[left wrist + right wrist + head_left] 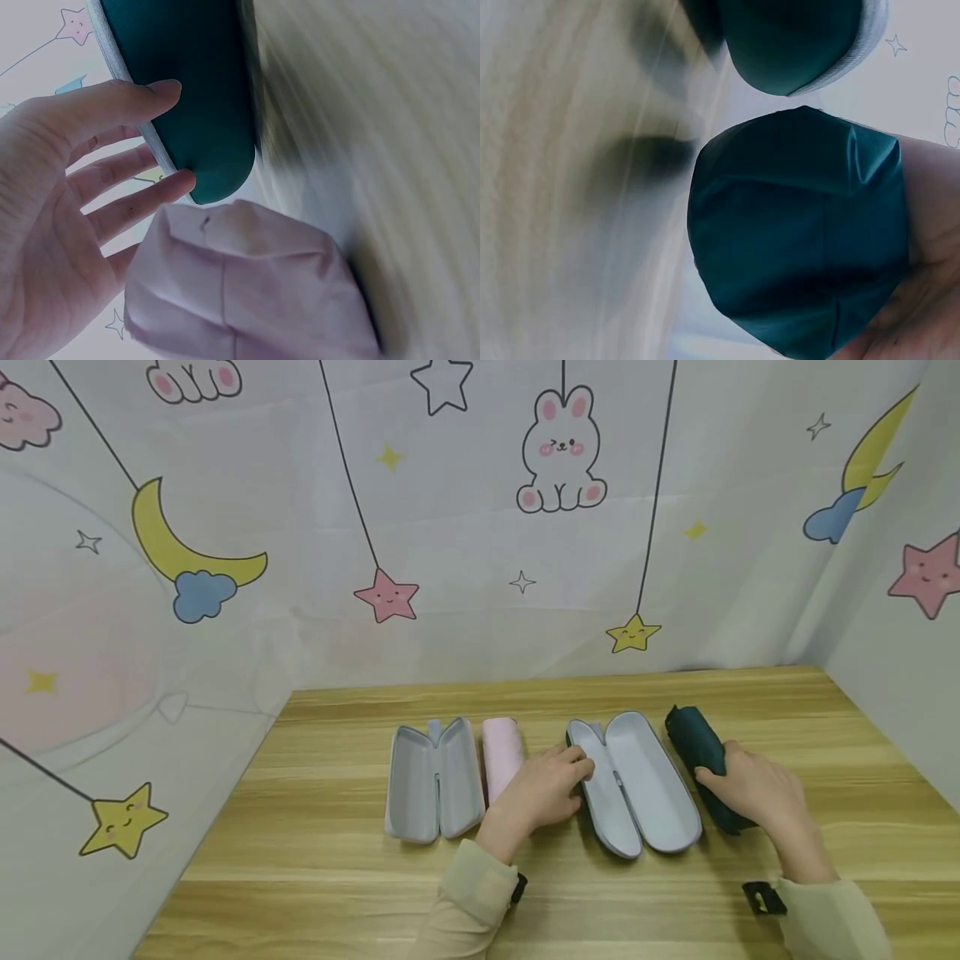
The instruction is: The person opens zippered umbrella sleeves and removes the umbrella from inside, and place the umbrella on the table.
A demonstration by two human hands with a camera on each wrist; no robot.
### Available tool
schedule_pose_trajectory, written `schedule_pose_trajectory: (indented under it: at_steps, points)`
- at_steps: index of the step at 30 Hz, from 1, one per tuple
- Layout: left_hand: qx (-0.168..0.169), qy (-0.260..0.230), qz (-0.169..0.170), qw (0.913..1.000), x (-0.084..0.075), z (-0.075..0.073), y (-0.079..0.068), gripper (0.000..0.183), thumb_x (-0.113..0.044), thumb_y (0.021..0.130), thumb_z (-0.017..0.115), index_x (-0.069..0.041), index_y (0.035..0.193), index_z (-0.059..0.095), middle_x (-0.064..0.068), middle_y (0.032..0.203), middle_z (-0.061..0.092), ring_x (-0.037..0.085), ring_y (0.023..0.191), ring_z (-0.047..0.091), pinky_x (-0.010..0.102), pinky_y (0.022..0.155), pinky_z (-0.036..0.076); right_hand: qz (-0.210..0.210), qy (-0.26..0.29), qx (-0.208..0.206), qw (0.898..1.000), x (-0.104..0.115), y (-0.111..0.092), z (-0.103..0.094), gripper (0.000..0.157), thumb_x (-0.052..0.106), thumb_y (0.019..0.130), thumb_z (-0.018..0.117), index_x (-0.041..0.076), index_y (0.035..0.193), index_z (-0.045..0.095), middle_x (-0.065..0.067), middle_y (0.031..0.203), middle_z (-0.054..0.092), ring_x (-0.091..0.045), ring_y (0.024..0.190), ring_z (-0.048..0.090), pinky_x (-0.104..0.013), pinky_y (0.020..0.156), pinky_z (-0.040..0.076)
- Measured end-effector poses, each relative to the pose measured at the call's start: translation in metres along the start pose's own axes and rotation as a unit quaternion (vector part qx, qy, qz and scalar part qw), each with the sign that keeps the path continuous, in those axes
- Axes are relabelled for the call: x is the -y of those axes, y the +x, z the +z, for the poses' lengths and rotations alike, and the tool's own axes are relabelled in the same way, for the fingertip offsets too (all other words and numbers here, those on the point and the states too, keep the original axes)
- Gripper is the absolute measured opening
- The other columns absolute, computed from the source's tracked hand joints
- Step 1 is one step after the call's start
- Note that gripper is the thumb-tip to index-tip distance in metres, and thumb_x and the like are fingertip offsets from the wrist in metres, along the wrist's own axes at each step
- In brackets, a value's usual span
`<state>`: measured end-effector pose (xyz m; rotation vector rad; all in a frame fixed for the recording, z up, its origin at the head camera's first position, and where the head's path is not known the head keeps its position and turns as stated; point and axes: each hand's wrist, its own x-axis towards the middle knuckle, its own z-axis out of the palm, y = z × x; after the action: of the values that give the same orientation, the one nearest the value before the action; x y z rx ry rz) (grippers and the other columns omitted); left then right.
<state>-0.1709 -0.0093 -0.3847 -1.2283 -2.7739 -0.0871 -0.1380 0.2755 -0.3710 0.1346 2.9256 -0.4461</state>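
My right hand [761,785] grips a dark green folded umbrella [697,739] from above, its thumb on the near left side. In the right wrist view the umbrella's creased fabric end [795,232] fills the middle. To its left lies an open zip case [663,793], dark green outside with a pale grey lining. My left hand [551,781] holds this case by its left rim; the left wrist view has the thumb on the green outer wall [195,112] and some fingers behind the rim. Beside that hand lies a pink folded umbrella [502,756], partly hidden by the forearm.
A second open case [412,785] with grey lining lies left of the pink umbrella. Everything rests on a wood-grain table [300,893]. A white curtain [465,527] printed with stars and rabbits hangs behind and at the sides.
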Motion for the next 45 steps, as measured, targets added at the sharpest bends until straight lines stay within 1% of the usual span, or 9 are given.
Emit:
schedule_pose_trajectory:
  at_steps: [6, 14, 19, 23, 29, 34, 39, 45]
  points:
    - [0.004, 0.0, 0.0, 1.0, -0.0001, -0.0004, -0.0003, 0.025, -0.022, 0.083, 0.073, -0.02, 0.106, 0.062, -0.006, 0.105, 0.059, 0.012, 0.099, 0.057, 0.025, 0.087, 0.048, 0.004, -0.001, 0.003, 1.0, -0.0018, 0.0018, 0.0035, 0.073, 0.046, 0.093, 0.05, -0.015, 0.131, 0.038, -0.03, 0.099, 0.061, -0.032, 0.072, 0.059, -0.038, 0.053, 0.042]
    - [0.012, -0.008, -0.007, 0.9999, -0.0006, -0.0021, -0.0004, 0.026, -0.022, 0.084, 0.072, -0.02, 0.107, 0.062, -0.005, 0.107, 0.059, 0.014, 0.104, 0.058, 0.028, 0.09, 0.049, 0.011, -0.002, 0.004, 1.0, -0.0028, 0.005, 0.0065, 0.074, 0.048, 0.091, 0.054, -0.014, 0.128, 0.039, -0.03, 0.099, 0.06, -0.033, 0.073, 0.058, -0.041, 0.055, 0.042]
    - [0.015, -0.008, -0.01, 0.9998, -0.0007, -0.002, -0.0001, 0.025, -0.023, 0.084, 0.072, -0.02, 0.107, 0.062, -0.006, 0.108, 0.059, 0.014, 0.106, 0.057, 0.029, 0.091, 0.049, 0.013, 0.0, 0.007, 1.0, -0.0024, 0.006, 0.0069, 0.074, 0.048, 0.091, 0.053, -0.015, 0.127, 0.04, -0.03, 0.099, 0.061, -0.032, 0.073, 0.059, -0.041, 0.055, 0.042]
    - [0.015, -0.005, -0.01, 0.9998, -0.0006, -0.0015, 0.0002, 0.025, -0.024, 0.085, 0.072, -0.021, 0.108, 0.062, -0.006, 0.109, 0.059, 0.013, 0.107, 0.056, 0.031, 0.091, 0.049, 0.015, 0.003, 0.009, 1.0, -0.0021, 0.0065, 0.0074, 0.075, 0.049, 0.091, 0.053, -0.015, 0.127, 0.04, -0.03, 0.101, 0.06, -0.032, 0.075, 0.059, -0.041, 0.056, 0.043]
    - [0.019, -0.009, -0.014, 0.9997, -0.0011, -0.001, 0.0003, 0.026, -0.025, 0.085, 0.071, -0.022, 0.11, 0.062, -0.007, 0.11, 0.059, 0.013, 0.11, 0.055, 0.032, 0.093, 0.049, 0.009, 0.01, 0.008, 1.0, -0.002, 0.0073, 0.0081, 0.079, 0.051, 0.09, 0.054, -0.018, 0.126, 0.041, -0.032, 0.105, 0.059, -0.034, 0.078, 0.06, -0.046, 0.06, 0.046]
    - [0.022, -0.009, -0.011, 0.9997, -0.0018, -0.0018, -0.0003, 0.03, -0.026, 0.087, 0.07, -0.023, 0.115, 0.062, -0.006, 0.116, 0.059, 0.015, 0.117, 0.055, 0.034, 0.096, 0.048, 0.001, 0.007, 0.008, 1.0, -0.0021, 0.0073, 0.0091, 0.083, 0.05, 0.09, 0.055, -0.021, 0.129, 0.037, -0.038, 0.114, 0.054, -0.041, 0.085, 0.061, -0.051, 0.064, 0.048]
    - [0.023, -0.011, -0.01, 0.9996, -0.0016, -0.0011, 0.0002, 0.031, -0.026, 0.087, 0.069, -0.024, 0.117, 0.063, -0.006, 0.123, 0.059, 0.018, 0.125, 0.052, 0.035, 0.099, 0.047, 0.0, 0.005, 0.012, 1.0, -0.0013, 0.0057, 0.0085, 0.092, 0.054, 0.089, 0.055, -0.022, 0.135, 0.03, -0.044, 0.126, 0.044, -0.053, 0.101, 0.055, -0.059, 0.073, 0.047]
    - [0.034, -0.013, -0.016, 0.9992, -0.0036, -0.0047, 0.0004, 0.032, -0.026, 0.089, 0.066, -0.024, 0.121, 0.062, -0.005, 0.132, 0.057, 0.021, 0.131, 0.049, 0.039, 0.102, 0.046, -0.003, 0.01, 0.006, 1.0, -0.0009, 0.0042, 0.0062, 0.092, 0.055, 0.091, 0.052, -0.021, 0.136, 0.028, -0.045, 0.128, 0.041, -0.055, 0.104, 0.053, -0.059, 0.076, 0.047]
